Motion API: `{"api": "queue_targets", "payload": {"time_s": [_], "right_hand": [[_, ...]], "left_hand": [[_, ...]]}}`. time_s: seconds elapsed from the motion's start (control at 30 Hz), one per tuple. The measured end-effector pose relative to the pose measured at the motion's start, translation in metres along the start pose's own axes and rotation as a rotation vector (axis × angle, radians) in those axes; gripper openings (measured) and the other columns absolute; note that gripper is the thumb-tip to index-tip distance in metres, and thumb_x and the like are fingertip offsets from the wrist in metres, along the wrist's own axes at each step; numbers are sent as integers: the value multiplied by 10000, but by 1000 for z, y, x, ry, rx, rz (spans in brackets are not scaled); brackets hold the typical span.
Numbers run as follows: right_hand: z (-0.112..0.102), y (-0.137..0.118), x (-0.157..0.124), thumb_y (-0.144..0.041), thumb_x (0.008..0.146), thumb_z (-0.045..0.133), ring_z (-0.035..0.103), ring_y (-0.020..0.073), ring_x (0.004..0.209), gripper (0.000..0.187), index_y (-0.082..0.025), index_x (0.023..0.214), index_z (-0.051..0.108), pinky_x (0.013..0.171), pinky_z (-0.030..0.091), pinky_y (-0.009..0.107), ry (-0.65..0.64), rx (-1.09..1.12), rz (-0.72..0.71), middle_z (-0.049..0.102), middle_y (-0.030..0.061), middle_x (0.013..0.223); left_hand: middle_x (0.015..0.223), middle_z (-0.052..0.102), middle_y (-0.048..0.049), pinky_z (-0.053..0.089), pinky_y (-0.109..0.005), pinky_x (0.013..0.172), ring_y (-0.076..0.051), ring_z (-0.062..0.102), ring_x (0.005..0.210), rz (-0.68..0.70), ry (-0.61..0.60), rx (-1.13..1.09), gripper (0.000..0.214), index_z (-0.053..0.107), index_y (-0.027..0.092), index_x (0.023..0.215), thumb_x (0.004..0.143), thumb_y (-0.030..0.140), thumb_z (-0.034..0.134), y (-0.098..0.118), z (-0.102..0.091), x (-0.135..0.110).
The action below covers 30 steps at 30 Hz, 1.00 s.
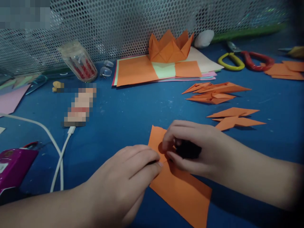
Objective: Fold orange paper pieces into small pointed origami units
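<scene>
A flat strip of orange paper (182, 190) lies aslant on the blue table in front of me. Thumb and fingers of my left hand (128, 174) are closed on its left edge near the middle. Opposite, my right hand (194, 148) has its fingers curled, with fingertips and thumb pinched at the paper's upper part. Between the hands a faint crease shows. Beyond my right hand lie folded orange paper pieces (235, 118), pointed at both ends, and a further group of pointed folded pieces (213, 91) sits behind them.
An orange paper crown shape (169, 47) stands on stacked coloured paper (135, 71). Scissors with yellow and red handles (257, 61) lie right of it. A clear jar (78, 61) stands back left. A white cable (60, 158) and purple box (16, 169) are at left.
</scene>
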State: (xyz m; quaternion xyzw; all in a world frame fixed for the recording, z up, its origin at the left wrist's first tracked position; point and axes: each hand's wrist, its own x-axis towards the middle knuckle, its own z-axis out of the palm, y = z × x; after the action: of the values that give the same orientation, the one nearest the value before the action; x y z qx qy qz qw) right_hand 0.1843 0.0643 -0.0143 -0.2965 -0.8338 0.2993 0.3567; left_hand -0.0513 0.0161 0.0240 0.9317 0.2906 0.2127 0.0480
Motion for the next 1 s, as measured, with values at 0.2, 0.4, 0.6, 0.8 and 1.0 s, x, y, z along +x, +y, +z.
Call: {"api": "queue_targets", "payload": {"time_s": [0.2, 0.4, 0.6, 0.8, 1.0], "right_hand": [[-18, 3, 5, -23, 928, 547, 697, 140, 920, 261, -215, 929, 723, 792, 559, 257, -146, -82, -171, 712, 43, 1015], [-46, -1, 17, -188, 1103, 515, 736, 171, 1001, 263, -171, 1048, 771, 886, 580, 309, -378, -260, -396, 800, 77, 1127], [-48, -3, 19, -183, 1129, 455, 762, 168, 1001, 346, -171, 1018, 782, 888, 587, 312, -361, -323, -431, 820, 63, 1094], [-41, -5, 19, -171, 1116, 484, 763, 178, 964, 313, -158, 975, 763, 846, 594, 329, -328, -307, -422, 818, 67, 1045], [-36, -1, 18, -169, 1112, 519, 769, 140, 944, 255, -161, 977, 735, 848, 581, 309, -267, -274, -461, 818, 50, 1004]], "left_hand": [[1149, 830, -121, 659, -325, 991, -214, 780, 1096, 28, -20, 59, 390, 735, 73, 1177, 941, -30, 442, 1, 0, -5], [1191, 839, -101, 653, -336, 997, -220, 800, 1103, 74, -24, 225, 391, 772, 101, 1175, 1094, 48, 393, 5, -3, -6], [1200, 840, -80, 641, -309, 1005, -208, 804, 1114, 99, -59, 329, 446, 798, 141, 1176, 1108, 58, 365, 9, -6, -8], [1224, 831, -93, 657, -321, 989, -228, 808, 1119, 109, -64, 361, 397, 778, 120, 1245, 1096, 61, 415, 10, -6, -14], [1207, 839, -68, 635, -321, 1026, -216, 803, 1114, 106, -17, 345, 434, 780, 97, 1225, 1106, 38, 367, 7, -2, -15]]}}
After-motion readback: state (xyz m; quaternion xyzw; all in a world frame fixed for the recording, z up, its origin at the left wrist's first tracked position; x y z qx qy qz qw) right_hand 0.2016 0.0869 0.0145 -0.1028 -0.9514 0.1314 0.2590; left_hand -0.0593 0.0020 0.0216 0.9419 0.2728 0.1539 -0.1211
